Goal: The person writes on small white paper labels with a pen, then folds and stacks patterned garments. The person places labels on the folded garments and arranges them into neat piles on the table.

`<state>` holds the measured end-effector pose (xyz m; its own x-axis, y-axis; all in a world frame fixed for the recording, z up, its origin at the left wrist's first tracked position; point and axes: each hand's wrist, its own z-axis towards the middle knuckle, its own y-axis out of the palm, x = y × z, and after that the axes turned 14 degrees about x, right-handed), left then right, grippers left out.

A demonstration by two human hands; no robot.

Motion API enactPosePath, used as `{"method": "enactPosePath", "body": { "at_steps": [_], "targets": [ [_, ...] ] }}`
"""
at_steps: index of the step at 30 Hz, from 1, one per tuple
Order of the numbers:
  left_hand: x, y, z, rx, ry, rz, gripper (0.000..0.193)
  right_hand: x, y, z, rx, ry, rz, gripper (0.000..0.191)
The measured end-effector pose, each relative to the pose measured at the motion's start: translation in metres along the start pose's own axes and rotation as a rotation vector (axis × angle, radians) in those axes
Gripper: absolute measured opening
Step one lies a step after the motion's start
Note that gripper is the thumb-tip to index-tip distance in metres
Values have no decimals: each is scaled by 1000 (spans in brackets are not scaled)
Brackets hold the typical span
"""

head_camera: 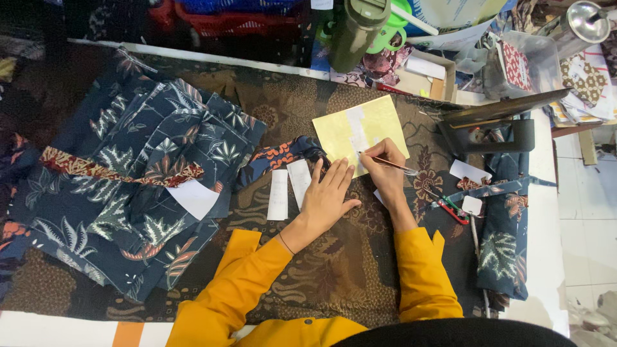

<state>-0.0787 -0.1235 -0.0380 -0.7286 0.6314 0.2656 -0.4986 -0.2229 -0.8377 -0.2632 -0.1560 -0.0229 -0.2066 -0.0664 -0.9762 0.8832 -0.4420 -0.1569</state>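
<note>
My right hand [385, 172] grips a pen [393, 165], its tip resting on a yellow sheet of paper [360, 132] with a pale strip down its middle. My left hand [326, 196] lies flat with fingers spread, pressing the lower left corner of that sheet. Two narrow white paper slips [287, 186] lie just left of my left hand on the brown patterned cloth [334, 263]. Both my arms are in orange sleeves.
A stack of dark blue leaf-print fabric pieces [148, 186], tied with a red patterned strip, lies at the left with a white paper tucked in. Small red-handled snips [453, 209] and white tags lie right of my hand. A dark stand [495, 125], a green bottle [357, 29] and boxes sit behind.
</note>
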Motion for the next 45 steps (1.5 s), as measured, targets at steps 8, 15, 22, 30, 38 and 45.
{"method": "enactPosePath", "body": {
  "at_steps": [8,15,22,30,38,45],
  "targets": [
    [-8,-1,2,-6,-32,-24,86,-2,1,-1,6,1,30,17],
    [-6,0,3,-19,-30,-10,88,-1,4,0,-8,-53,-11,17],
    [-5,1,1,-19,-43,-4,88,3,3,-1,-8,-63,-17,17],
    [-7,0,2,-1,-52,-12,88,4,1,-3,-24,-82,16,18],
    [-7,2,0,0,-48,-2,88,4,4,-2,-23,-125,-54,19],
    [-8,1,0,-32,-53,-17,89,0,0,-2,-12,-108,-51,18]
  ]
}}
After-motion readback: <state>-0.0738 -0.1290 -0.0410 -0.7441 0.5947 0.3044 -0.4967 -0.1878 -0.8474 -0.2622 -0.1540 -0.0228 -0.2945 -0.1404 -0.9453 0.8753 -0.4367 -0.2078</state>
